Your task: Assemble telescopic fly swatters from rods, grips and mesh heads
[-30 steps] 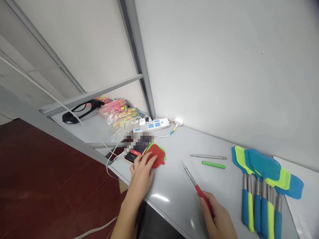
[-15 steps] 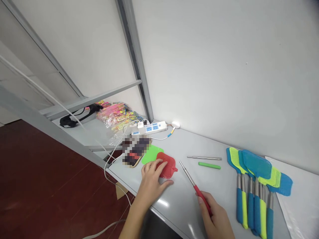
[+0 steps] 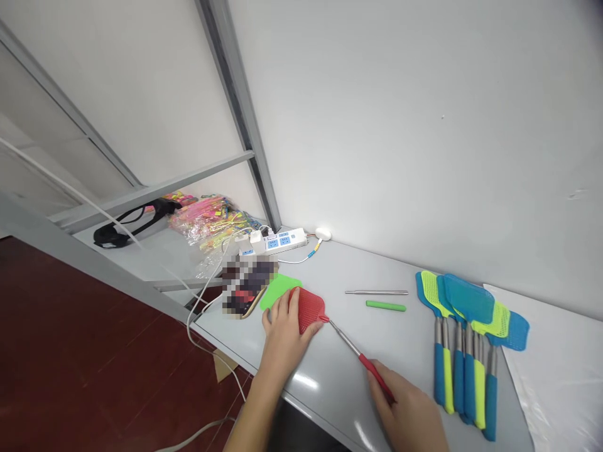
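Observation:
My left hand (image 3: 282, 329) grips the red mesh swatter head (image 3: 311, 309), lifted on edge at the table's left part. My right hand (image 3: 407, 417) is closed round the red grip of a telescopic metal rod (image 3: 351, 348). The rod's thin tip meets the neck of the red head. A green mesh swatter head (image 3: 277, 289) lies flat just behind my left hand. A bare metal rod (image 3: 377, 292) and a green grip sleeve (image 3: 386, 306) lie further back on the grey table (image 3: 358, 263).
Several finished blue and yellow-green swatters (image 3: 464, 339) lie in a row at the right. A phone (image 3: 242, 290), a white power strip (image 3: 277, 240) with cables and a bag of coloured parts (image 3: 207, 216) sit at the far left. White sheet (image 3: 560, 370) at right edge.
My left hand has dragged the red head rightwards away from the phone and tipped it up. The rod's tip has come up against the head's neck.

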`<state>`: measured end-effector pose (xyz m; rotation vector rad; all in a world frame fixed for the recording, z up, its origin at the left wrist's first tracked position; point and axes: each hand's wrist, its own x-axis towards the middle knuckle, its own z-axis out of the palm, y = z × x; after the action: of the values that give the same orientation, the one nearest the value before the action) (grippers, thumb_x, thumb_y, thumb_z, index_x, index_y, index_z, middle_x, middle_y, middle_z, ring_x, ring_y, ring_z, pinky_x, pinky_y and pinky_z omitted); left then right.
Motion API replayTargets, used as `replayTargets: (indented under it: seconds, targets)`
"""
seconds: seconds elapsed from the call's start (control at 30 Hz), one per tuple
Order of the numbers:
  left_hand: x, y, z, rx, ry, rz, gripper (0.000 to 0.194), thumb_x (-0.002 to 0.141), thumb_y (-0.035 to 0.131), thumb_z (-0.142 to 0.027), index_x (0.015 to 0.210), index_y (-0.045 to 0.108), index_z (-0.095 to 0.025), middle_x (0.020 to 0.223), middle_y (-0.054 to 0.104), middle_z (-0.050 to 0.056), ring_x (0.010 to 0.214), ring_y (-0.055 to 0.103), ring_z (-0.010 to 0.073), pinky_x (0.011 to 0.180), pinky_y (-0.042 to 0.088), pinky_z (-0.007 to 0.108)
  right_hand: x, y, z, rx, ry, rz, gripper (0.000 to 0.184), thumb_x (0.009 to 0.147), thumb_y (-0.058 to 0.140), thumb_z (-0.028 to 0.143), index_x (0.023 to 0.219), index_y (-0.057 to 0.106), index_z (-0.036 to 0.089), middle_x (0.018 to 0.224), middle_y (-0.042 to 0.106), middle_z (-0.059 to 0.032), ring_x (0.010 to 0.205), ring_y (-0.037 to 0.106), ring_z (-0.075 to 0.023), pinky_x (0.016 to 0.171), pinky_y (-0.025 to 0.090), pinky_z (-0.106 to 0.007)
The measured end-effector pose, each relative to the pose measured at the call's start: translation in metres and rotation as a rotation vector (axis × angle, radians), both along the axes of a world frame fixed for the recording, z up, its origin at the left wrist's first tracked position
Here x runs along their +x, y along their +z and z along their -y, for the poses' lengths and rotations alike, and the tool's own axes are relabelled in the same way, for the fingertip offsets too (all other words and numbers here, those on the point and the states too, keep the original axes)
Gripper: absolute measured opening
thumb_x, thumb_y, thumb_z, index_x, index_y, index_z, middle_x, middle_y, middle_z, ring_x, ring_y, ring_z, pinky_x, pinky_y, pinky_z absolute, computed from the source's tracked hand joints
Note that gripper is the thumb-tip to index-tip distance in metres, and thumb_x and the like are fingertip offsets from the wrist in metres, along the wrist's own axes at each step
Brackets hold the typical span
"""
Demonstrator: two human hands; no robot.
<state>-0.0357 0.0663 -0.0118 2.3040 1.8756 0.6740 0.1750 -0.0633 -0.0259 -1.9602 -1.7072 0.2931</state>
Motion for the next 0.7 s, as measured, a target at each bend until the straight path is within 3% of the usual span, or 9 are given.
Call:
replayTargets:
  seconds: [0.2, 0.37, 0.47, 0.57, 0.7]
  targets:
    - [0.003, 0.003, 0.000, 0.025, -0.003, 0.127, 0.060, 0.090, 0.052, -0.043, 0.143, 0.035, -0.021, 0.141, 0.046, 0.016, 0.127, 0.041, 0.0333, 0.106, 0.020, 0.060, 0.004, 0.004, -0.004, 0.028, 0.086, -0.022, 0.037, 0.095, 0.039, 0.043, 0.107, 0.070, 0.027, 0.093, 0.075, -0.0035, 0.074, 0.072, -0.0205, 0.065, 0.055, -0.026]
    - [0.001, 0.013, -0.009, 0.025, -0.014, 0.554, 0.057, 0.087, 0.059, -0.034, 0.140, 0.040, -0.025, 0.136, 0.050, 0.012, 0.127, 0.046, 0.0271, 0.106, 0.035, 0.047, 0.014, 0.005, -0.002, 0.083, 0.154, -0.123, 0.033, 0.094, 0.044, 0.040, 0.108, 0.070, 0.025, 0.094, 0.074, -0.0036, 0.081, 0.072, -0.0182, 0.071, 0.056, -0.023]
    - [-0.002, 0.027, -0.019, -0.067, 0.003, 0.877, 0.054, 0.081, 0.067, -0.034, 0.132, 0.051, -0.025, 0.125, 0.060, 0.010, 0.115, 0.057, 0.0243, 0.100, 0.043, 0.041, 0.024, 0.008, 0.001, 0.117, 0.149, -0.165, 0.033, 0.094, 0.045, 0.040, 0.108, 0.070, 0.024, 0.093, 0.074, -0.0051, 0.083, 0.071, -0.0181, 0.073, 0.056, -0.022]
    - [-0.004, 0.045, -0.029, -0.213, -0.040, 1.072, 0.053, 0.071, 0.077, -0.032, 0.121, 0.062, -0.022, 0.110, 0.068, 0.010, 0.101, 0.065, 0.0240, 0.089, 0.051, 0.037, 0.032, 0.013, 0.003, 0.127, 0.160, -0.191, 0.033, 0.092, 0.048, 0.042, 0.106, 0.071, 0.023, 0.082, 0.072, -0.0047, 0.073, 0.070, -0.0171, 0.067, 0.055, -0.022]
    - [0.010, 0.060, -0.038, -0.437, -0.144, 1.368, 0.069, 0.068, 0.080, -0.025, 0.131, 0.054, -0.023, 0.091, 0.072, 0.006, 0.077, 0.069, 0.0196, 0.074, 0.056, 0.033, 0.035, 0.024, 0.005, 0.151, 0.084, -0.250, 0.035, 0.091, 0.048, 0.048, 0.100, 0.073, 0.025, 0.088, 0.074, -0.0053, 0.081, 0.070, -0.0196, 0.069, 0.055, -0.023]
